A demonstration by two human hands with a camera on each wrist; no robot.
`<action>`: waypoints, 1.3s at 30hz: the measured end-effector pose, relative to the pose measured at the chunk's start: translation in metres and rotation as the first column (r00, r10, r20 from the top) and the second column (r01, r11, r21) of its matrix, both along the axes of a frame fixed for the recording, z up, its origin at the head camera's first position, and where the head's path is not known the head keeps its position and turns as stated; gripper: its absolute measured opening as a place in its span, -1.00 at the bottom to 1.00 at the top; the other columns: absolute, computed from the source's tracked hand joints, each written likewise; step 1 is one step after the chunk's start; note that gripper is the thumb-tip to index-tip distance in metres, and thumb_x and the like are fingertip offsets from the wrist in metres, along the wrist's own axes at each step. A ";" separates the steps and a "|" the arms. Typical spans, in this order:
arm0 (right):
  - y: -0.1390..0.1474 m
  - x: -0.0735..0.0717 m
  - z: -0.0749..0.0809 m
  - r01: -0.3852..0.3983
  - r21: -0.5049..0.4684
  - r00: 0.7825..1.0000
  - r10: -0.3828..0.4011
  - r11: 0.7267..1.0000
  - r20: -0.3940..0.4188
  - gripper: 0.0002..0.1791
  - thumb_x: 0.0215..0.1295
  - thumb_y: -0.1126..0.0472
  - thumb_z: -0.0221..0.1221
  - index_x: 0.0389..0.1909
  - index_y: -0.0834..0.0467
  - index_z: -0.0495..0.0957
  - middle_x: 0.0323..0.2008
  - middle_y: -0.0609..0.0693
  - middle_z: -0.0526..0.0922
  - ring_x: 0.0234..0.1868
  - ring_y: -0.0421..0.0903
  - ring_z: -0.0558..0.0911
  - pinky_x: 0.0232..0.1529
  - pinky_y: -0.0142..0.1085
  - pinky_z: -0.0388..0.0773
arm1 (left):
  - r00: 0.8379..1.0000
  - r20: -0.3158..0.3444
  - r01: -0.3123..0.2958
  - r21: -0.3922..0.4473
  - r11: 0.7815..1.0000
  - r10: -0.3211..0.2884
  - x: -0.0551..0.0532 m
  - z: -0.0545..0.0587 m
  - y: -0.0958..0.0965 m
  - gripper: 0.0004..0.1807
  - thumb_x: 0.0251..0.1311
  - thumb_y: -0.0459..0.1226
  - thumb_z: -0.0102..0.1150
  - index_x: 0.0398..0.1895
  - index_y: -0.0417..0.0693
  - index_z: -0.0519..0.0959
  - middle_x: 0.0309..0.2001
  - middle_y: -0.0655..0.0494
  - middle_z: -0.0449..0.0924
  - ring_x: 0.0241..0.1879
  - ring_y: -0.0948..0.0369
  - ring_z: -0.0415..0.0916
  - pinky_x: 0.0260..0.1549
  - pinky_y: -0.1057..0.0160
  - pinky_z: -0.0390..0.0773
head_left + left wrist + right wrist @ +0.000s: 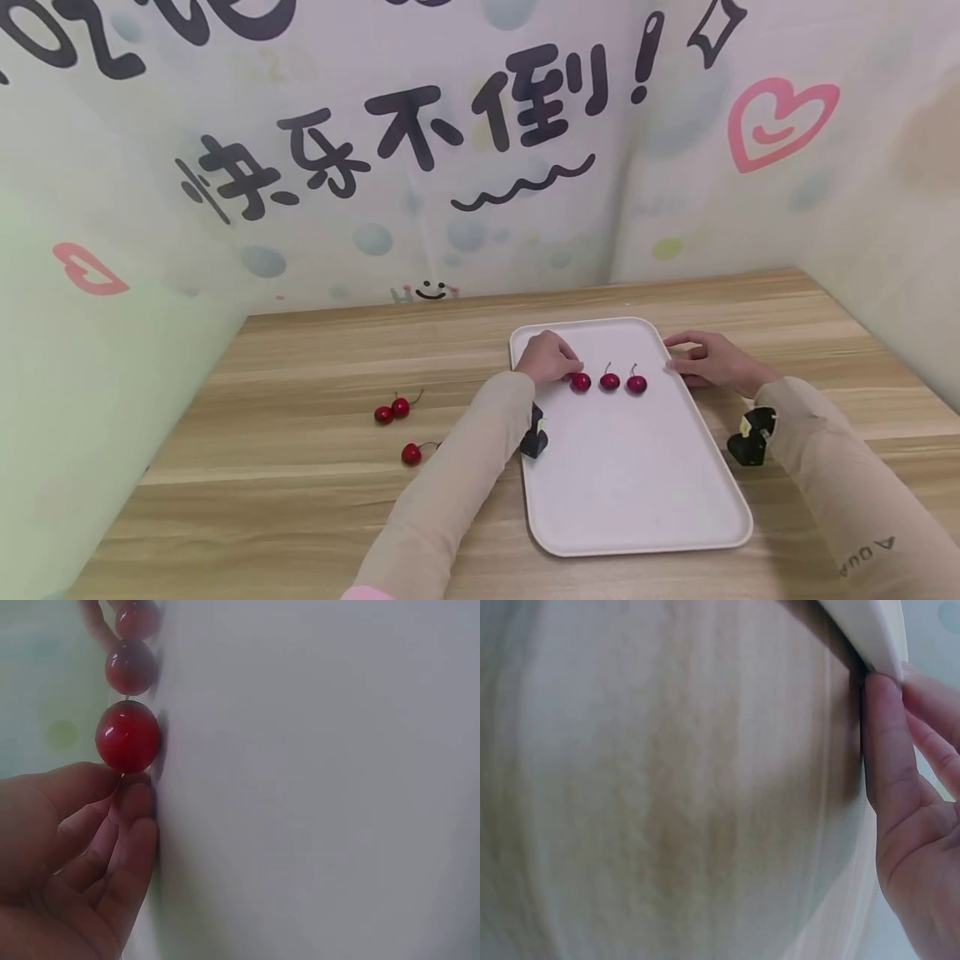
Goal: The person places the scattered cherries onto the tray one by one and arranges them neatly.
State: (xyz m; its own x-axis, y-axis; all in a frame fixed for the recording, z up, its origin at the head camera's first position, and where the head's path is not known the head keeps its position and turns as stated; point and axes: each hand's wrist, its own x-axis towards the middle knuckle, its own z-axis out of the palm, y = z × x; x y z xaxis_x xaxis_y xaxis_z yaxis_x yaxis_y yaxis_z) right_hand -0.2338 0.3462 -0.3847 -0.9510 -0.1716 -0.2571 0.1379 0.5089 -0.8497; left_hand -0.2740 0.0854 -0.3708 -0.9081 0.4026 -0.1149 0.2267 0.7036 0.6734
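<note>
My left hand (551, 357) reaches over the tray and pinches the stem of a red cherry (581, 382) between thumb and fingertips. In the left wrist view that cherry (128, 736) is the nearest in a line, its stem running into the fingertips. Two more stemmed cherries, a middle one (610, 382) and a right one (636, 384), sit beside it on the white rectangular tray (637, 483). At the tray's right side my right hand (716, 362) holds the rim. The right wrist view shows that hand's fingertips (886, 694) at the tray's edge, close over the table.
On the wooden table (300, 358), left of the tray, lie a pair of cherries (401, 407) and, nearer, another cherry (411, 454) partly beside my left sleeve (457, 492). A printed cloth backdrop (420, 233) rises behind the table and along both sides.
</note>
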 end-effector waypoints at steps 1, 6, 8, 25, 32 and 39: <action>0.000 0.000 0.000 -0.001 0.004 1.000 0.001 1.000 0.000 -0.41 0.18 0.25 0.12 0.17 0.39 0.14 -0.21 0.27 0.49 -0.30 -0.06 0.57 -0.24 -0.22 0.52 | 1.000 0.000 0.004 0.000 1.000 -0.004 0.000 0.001 0.000 -0.86 0.01 -0.26 0.22 -0.45 -0.17 0.66 -0.68 0.11 0.56 -0.64 0.34 0.40 -0.58 0.50 0.30; 0.000 0.001 0.002 0.001 0.003 1.000 -0.001 1.000 0.004 -0.40 0.18 0.25 0.12 0.17 0.39 0.14 -0.19 0.29 0.49 -0.29 -0.05 0.57 -0.23 -0.21 0.52 | 1.000 -0.008 0.019 -0.012 1.000 -0.019 -0.003 0.006 -0.006 -0.85 0.03 -0.24 0.21 -0.45 -0.15 0.66 -0.65 0.10 0.58 -0.64 0.34 0.39 -0.55 0.51 0.30; 0.000 0.001 0.002 0.003 -0.002 1.000 -0.003 1.000 0.006 -0.41 0.19 0.25 0.12 0.17 0.39 0.14 -0.19 0.29 0.48 -0.29 -0.05 0.57 -0.23 -0.21 0.52 | 1.000 -0.003 0.017 -0.008 1.000 -0.017 -0.006 0.009 -0.010 -0.85 0.04 -0.23 0.20 -0.43 -0.14 0.65 -0.63 0.10 0.58 -0.63 0.34 0.41 -0.54 0.50 0.31; 0.001 0.000 0.000 -0.026 0.023 0.999 0.027 0.999 -0.025 -0.40 0.18 0.23 0.13 0.16 0.40 0.15 -0.18 0.30 0.46 -0.29 -0.04 0.57 -0.24 -0.22 0.52 | 0.992 0.027 0.122 0.073 0.990 -0.125 0.003 0.042 -0.093 -0.82 0.14 -0.28 0.09 -0.27 -0.20 0.57 -0.34 -0.07 0.58 -0.38 0.15 0.53 -0.41 0.34 0.49; 0.001 0.000 -0.001 -0.033 -0.037 0.999 0.031 0.999 -0.030 -0.41 0.17 0.29 0.12 0.15 0.44 0.14 -0.23 0.28 0.47 -0.30 -0.07 0.58 -0.25 -0.23 0.53 | 0.996 -0.015 0.085 0.051 0.995 -0.085 0.013 0.030 -0.130 -0.81 0.12 -0.25 0.11 -0.27 -0.16 0.59 -0.34 0.10 0.58 -0.34 0.23 0.47 -0.33 0.32 0.47; 0.002 0.000 -0.004 -0.026 -0.061 1.000 0.025 0.998 -0.019 -0.41 0.17 0.28 0.13 0.15 0.43 0.14 -0.22 0.27 0.49 -0.28 -0.04 0.58 -0.24 -0.22 0.52 | 0.999 -0.033 0.014 0.071 0.997 -0.012 0.019 0.024 -0.166 -0.76 0.14 -0.18 0.10 -0.20 -0.10 0.59 -0.22 0.12 0.54 -0.19 0.17 0.46 -0.18 0.22 0.46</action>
State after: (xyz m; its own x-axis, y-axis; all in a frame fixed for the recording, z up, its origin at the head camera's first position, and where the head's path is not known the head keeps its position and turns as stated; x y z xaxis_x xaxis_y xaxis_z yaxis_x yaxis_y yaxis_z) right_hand -0.2339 0.3479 -0.3884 -0.9505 -0.2106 -0.2284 0.1101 0.4591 -0.8815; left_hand -0.2555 -0.0804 -0.3471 -0.9056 0.4203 -0.0565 0.2578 0.6513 0.7137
